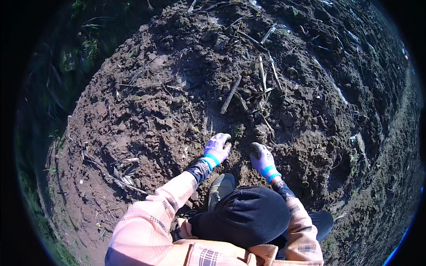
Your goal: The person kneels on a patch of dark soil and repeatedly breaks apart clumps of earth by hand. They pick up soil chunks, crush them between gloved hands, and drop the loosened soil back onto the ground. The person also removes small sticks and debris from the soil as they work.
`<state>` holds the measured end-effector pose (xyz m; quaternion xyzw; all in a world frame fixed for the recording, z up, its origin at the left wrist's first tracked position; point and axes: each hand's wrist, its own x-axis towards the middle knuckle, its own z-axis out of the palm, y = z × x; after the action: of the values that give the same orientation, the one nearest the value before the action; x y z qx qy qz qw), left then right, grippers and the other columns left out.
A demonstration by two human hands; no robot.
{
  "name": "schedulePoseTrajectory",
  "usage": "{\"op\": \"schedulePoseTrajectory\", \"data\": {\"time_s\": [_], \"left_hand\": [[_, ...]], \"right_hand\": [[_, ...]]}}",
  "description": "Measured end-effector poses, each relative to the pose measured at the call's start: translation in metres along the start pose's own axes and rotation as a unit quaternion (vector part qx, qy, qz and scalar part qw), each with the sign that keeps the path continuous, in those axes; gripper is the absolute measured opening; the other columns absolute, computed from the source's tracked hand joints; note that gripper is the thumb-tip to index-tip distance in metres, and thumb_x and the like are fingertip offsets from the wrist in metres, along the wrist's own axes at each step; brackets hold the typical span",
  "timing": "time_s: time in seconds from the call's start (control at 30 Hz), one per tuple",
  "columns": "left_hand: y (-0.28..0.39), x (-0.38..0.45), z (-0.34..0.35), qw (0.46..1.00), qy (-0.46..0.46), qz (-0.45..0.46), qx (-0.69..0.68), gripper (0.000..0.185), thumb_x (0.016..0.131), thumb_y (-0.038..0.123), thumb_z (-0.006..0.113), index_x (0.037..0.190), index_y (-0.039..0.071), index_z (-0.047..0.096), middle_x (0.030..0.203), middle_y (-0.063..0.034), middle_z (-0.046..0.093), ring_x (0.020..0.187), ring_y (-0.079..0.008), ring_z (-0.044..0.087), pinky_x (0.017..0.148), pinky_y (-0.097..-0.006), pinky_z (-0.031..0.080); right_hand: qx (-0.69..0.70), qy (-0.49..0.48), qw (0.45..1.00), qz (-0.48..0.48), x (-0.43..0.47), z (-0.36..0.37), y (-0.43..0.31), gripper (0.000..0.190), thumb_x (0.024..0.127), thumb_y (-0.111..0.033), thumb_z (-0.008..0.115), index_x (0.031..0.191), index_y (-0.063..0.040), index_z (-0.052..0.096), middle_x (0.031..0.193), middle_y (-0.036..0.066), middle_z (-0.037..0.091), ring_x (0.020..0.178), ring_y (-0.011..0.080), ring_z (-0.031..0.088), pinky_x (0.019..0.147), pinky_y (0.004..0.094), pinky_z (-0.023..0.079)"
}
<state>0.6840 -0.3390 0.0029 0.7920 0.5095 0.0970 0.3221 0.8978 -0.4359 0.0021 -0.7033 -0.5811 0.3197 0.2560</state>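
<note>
My left hand [217, 146], in a lilac work glove with a blue cuff and grey fingertips, rests low over the crumbly brown soil [159, 109], its fingers curled inward. To its right, with a gap of soil between them, my right hand [262, 156] wears a matching glove, its grey fingers bent down towards the clods. Whether either set of fingers holds any soil cannot be told. A small green plant [238, 130] grows between and just beyond the hands. My shoe [221, 190] is planted on the ground below the left hand.
A thick dry stalk [231, 95] lies beyond the hands, beside a bundle of dry stems and leaves [263, 103]. More dry plant remains [124, 176] lie at the left. Shaded green growth [80, 53] borders the soil at the upper left. My bent knee [253, 212] is close below the hands.
</note>
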Motion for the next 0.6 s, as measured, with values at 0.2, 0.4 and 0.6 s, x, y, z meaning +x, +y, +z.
{"op": "schedulePoseTrajectory", "data": {"time_s": [0.2,0.4,0.6], "left_hand": [[-0.069,0.010,-0.042,0.957,0.027,-0.134,0.257,0.062,0.084,0.030,0.070,0.140,0.022,0.044,0.144,-0.0131,0.041,0.131,-0.0365,0.042,0.099,-0.0510,0.045],[-0.094,0.033,-0.047,0.956,-0.101,-0.146,0.233,0.044,0.079,0.022,0.073,0.121,0.016,0.060,0.134,-0.0146,0.052,0.114,-0.0373,0.056,0.094,-0.0475,0.050],[-0.096,0.024,-0.059,0.982,-0.030,-0.184,0.039,0.044,0.075,0.023,0.075,0.114,0.008,0.062,0.108,-0.0164,0.066,0.102,-0.0320,0.064,0.091,-0.0407,0.051]], "right_hand": [[-0.188,-0.028,0.982,0.004,0.066,0.040,-0.050,0.078,0.076,-0.030,0.078,0.144,-0.019,0.042,0.141,0.014,0.044,0.110,0.0352,0.057,0.083,0.0462,0.055],[-0.255,-0.106,0.958,0.069,0.108,0.066,-0.059,0.078,0.071,-0.028,0.083,0.140,-0.025,0.046,0.144,0.015,0.039,0.113,0.0363,0.054,0.082,0.0467,0.056],[0.002,0.016,0.997,0.070,0.093,0.065,-0.033,0.063,0.067,-0.018,0.079,0.126,-0.017,0.055,0.126,0.018,0.051,0.105,0.0340,0.061,0.087,0.0453,0.054]]}}
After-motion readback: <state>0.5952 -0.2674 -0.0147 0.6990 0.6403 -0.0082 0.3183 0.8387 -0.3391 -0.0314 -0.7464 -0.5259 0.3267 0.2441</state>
